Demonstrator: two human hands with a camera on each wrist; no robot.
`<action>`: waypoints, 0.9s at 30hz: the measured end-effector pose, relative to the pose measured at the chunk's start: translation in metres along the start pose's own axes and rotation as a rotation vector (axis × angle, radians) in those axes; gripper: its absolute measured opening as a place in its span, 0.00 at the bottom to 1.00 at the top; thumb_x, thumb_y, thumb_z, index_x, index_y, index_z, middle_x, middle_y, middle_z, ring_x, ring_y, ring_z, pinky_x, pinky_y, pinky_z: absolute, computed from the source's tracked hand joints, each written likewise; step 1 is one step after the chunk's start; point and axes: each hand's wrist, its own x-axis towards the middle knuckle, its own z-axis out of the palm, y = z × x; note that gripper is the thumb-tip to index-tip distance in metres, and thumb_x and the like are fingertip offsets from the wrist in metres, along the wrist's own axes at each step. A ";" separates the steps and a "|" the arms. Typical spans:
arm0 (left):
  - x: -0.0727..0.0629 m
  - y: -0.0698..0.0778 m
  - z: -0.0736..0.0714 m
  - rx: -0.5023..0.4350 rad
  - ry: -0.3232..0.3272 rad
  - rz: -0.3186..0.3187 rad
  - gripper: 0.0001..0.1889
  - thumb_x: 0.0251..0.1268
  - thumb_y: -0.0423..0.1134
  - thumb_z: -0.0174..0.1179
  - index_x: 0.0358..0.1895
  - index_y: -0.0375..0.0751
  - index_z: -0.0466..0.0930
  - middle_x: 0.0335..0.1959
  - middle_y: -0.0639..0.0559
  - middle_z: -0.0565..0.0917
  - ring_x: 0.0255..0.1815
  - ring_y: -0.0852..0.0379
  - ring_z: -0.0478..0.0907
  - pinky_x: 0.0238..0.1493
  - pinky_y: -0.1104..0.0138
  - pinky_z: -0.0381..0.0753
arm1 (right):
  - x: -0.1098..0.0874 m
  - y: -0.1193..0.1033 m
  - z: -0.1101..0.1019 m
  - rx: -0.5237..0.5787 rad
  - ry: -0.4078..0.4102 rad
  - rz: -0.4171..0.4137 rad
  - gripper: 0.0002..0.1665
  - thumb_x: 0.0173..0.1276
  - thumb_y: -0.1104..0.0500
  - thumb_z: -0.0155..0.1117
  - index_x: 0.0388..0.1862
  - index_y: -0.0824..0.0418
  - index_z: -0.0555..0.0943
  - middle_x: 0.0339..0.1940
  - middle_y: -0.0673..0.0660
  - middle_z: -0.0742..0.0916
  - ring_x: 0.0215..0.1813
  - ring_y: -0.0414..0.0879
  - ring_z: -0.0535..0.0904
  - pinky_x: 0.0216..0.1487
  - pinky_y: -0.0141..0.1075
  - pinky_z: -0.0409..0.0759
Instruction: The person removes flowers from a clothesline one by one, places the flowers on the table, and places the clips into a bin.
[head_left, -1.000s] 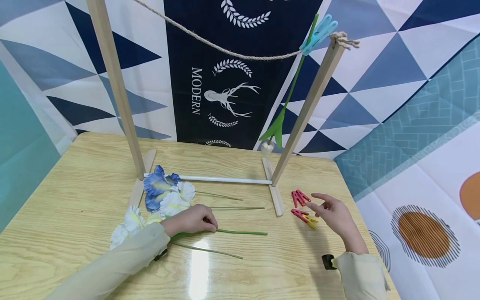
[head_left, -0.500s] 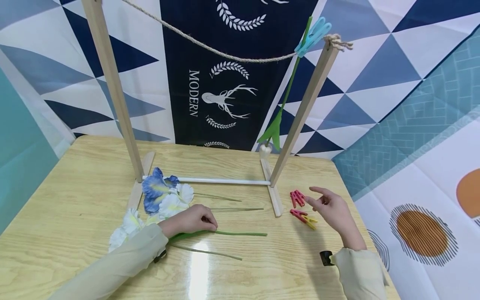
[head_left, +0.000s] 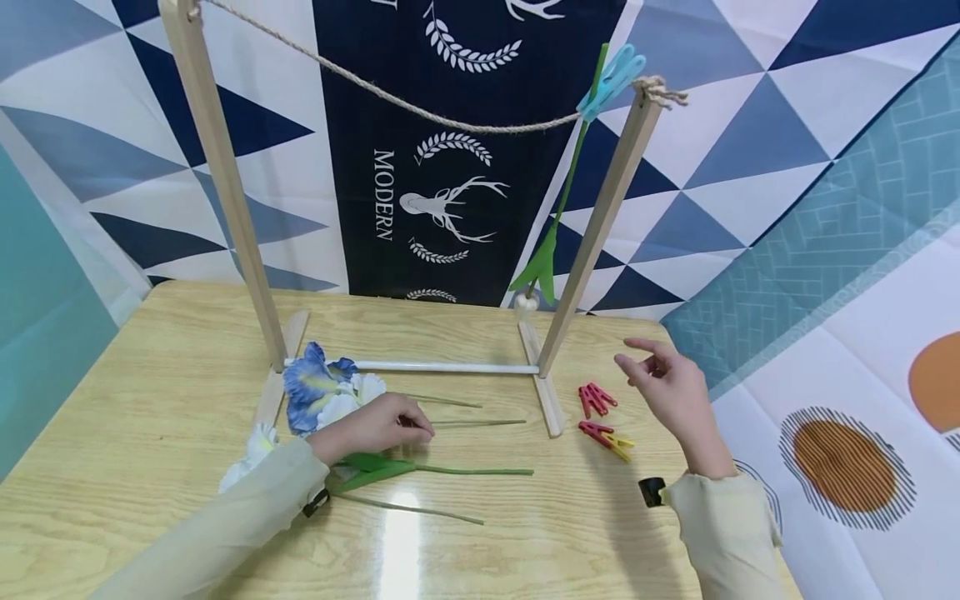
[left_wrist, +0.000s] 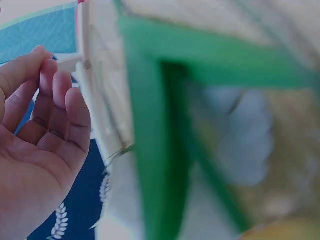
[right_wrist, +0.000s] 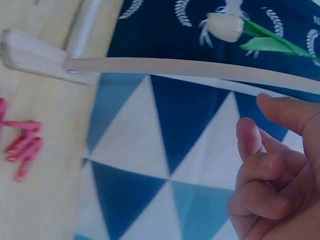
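My left hand (head_left: pixel 382 429) is just over the artificial flowers, close to a green-leaved stem (head_left: pixel 472 472). In the left wrist view its fingers are loosely bent with nothing between them, and blurred green leaves (left_wrist: pixel 152 130) fill the foreground. A blue flower (head_left: pixel 307 387) and white blooms (head_left: pixel 255 458) lie partly under the hand and sleeve. At the right my right hand (head_left: pixel 667 387) is raised, thumb and index finger apart, holding nothing. Near it are red clothespins (head_left: pixel 596 400) and a red-and-yellow pair (head_left: pixel 606 439). A light blue clothespin (head_left: pixel 611 82) holds a white tulip (head_left: pixel 527 304) upside down on the rope.
A wooden frame with a left post (head_left: pixel 225 183), a right post (head_left: pixel 600 233) and a white crossbar (head_left: pixel 450 367) stands at the back of the table (head_left: pixel 525 533). A sagging rope (head_left: pixel 420 110) joins the post tops. Patterned cloth (head_left: pixel 765 150) hangs behind.
My left hand has lifted off the green stem, uncovering its leaves. My right hand has risen away from the clothespins. The head view has shifted slightly.
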 end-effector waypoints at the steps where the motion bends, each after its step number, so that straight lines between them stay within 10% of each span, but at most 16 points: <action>1: 0.002 0.004 -0.004 0.010 0.014 0.003 0.11 0.64 0.42 0.59 0.42 0.40 0.85 0.37 0.53 0.83 0.34 0.63 0.77 0.35 0.71 0.77 | 0.003 -0.004 -0.005 0.005 0.033 -0.020 0.26 0.68 0.43 0.56 0.56 0.58 0.77 0.26 0.58 0.83 0.20 0.38 0.71 0.19 0.32 0.67; 12: 0.040 0.072 -0.057 0.123 0.183 0.090 0.08 0.63 0.39 0.61 0.39 0.42 0.85 0.36 0.52 0.85 0.34 0.62 0.76 0.36 0.70 0.78 | 0.039 -0.081 -0.071 0.132 0.326 -0.222 0.20 0.66 0.50 0.61 0.54 0.57 0.80 0.16 0.36 0.78 0.19 0.30 0.72 0.18 0.26 0.63; 27: 0.099 0.146 -0.100 0.146 0.349 0.068 0.10 0.65 0.42 0.58 0.44 0.43 0.84 0.41 0.52 0.85 0.36 0.58 0.75 0.39 0.68 0.75 | 0.072 -0.154 -0.110 0.159 0.388 -0.389 0.25 0.64 0.50 0.63 0.60 0.54 0.75 0.19 0.37 0.76 0.21 0.29 0.73 0.25 0.22 0.70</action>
